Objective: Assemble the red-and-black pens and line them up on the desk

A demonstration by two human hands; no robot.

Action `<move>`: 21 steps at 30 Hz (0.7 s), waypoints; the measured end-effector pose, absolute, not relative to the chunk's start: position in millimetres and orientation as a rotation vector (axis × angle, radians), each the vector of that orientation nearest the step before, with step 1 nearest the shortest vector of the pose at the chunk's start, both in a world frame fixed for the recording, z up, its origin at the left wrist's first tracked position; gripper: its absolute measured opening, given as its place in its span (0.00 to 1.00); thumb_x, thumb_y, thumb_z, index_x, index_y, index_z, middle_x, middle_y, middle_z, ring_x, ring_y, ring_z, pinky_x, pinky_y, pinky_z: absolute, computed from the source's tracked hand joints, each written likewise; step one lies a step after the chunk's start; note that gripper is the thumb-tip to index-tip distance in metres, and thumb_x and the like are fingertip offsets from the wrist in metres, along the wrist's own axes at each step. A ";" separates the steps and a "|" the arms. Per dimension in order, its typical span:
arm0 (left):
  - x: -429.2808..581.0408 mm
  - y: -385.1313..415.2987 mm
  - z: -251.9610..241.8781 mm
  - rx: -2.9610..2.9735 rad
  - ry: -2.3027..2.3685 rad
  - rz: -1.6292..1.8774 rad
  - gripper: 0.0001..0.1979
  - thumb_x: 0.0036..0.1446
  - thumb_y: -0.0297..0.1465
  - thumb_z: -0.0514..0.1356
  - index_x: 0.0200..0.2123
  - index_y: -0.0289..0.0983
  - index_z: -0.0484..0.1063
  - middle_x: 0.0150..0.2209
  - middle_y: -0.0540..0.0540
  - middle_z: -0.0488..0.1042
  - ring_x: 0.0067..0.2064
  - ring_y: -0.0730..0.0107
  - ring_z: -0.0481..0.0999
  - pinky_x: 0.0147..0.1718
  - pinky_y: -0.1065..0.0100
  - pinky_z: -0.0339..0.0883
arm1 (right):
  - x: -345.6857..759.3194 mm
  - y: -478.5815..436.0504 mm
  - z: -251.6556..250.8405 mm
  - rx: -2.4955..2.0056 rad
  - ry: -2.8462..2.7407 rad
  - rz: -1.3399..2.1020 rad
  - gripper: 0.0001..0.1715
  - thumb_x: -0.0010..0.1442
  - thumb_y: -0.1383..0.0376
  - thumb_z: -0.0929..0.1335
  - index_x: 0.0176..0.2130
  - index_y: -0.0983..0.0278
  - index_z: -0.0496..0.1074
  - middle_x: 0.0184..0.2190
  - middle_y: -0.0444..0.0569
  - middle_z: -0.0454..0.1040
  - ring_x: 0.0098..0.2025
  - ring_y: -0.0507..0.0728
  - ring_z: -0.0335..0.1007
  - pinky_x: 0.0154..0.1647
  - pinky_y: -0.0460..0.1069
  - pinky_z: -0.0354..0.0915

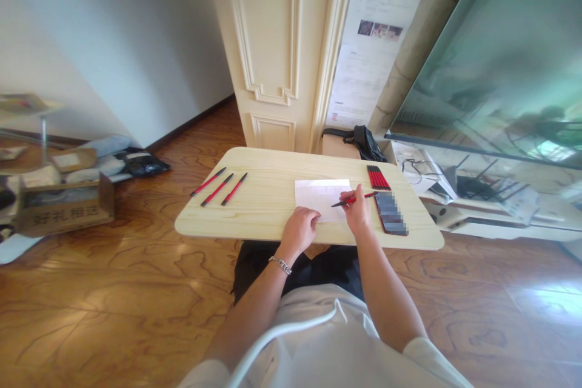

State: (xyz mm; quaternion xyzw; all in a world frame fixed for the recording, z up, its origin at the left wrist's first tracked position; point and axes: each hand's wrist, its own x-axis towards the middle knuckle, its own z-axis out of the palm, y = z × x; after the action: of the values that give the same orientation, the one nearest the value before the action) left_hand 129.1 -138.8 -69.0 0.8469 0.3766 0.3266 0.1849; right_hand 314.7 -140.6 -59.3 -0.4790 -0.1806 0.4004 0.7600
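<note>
Parquet floor (113, 297) runs under the whole scene, with the pale wood table (268, 163) as the reference point, sitting just over the person's dark trousers. Past the table's far edge: cream panelled door frame (273, 54) and black bag (366, 142). Right of the table: large glass panel (491, 60). Left of it, well apart, on the floor: cardboard box (63, 209). On the table, right of centre: white paper sheet (322, 199), flat, its near side close to the table's near edge. Red pen (354, 199) has a red barrel and black tip and sits in the right hand (359, 212), pinched between thumb and fingers, tip pointing left over the sheet; can't tell if the tip touches the paper. Left hand (297, 231) rests on the sheet's lower edge, holding nothing, fingers loosely together. Three loose pens (219, 187) lie angled on the table's left side, with a wide strip of wood between them and the sheet. Bundle of red pens (379, 177) sits near the far edge, right of the sheet. Phone (391, 213) lies just beside the right hand, screen blurred out. Narrow room on the right, more on the left.
</note>
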 end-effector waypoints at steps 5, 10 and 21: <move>129.0 -138.7 -69.7 2.385 1.070 0.940 0.11 0.59 0.21 0.55 0.37 0.39 0.77 0.36 0.44 0.77 0.45 0.62 0.73 0.47 0.62 0.67 | 323.2 -141.5 -49.7 -0.789 -0.369 0.986 0.16 0.57 0.52 0.70 0.32 0.62 0.69 0.23 0.41 0.70 0.21 0.46 0.62 0.19 0.42 0.60; 128.4 -138.5 -69.5 2.394 1.069 0.939 0.11 0.59 0.21 0.55 0.37 0.38 0.76 0.36 0.44 0.77 0.45 0.63 0.72 0.47 0.62 0.67 | 331.5 -148.8 -41.7 -0.677 -0.374 1.177 0.32 0.55 0.36 0.62 0.29 0.61 0.67 0.15 0.36 0.55 0.14 0.46 0.48 0.13 0.43 0.50; 128.6 -137.9 -69.8 2.396 1.090 0.922 0.12 0.58 0.21 0.55 0.37 0.38 0.77 0.36 0.44 0.77 0.45 0.62 0.73 0.47 0.62 0.67 | 339.4 -155.6 -39.9 -0.712 -0.321 1.204 0.31 0.57 0.38 0.60 0.22 0.60 0.62 0.15 0.37 0.50 0.15 0.48 0.45 0.14 0.44 0.50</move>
State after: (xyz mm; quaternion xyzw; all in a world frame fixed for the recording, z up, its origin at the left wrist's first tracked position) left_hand 128.6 -137.9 -69.8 0.8457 0.3847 0.3255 0.1755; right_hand 339.4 -155.6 -39.9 -0.3262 -0.1472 0.5517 0.7533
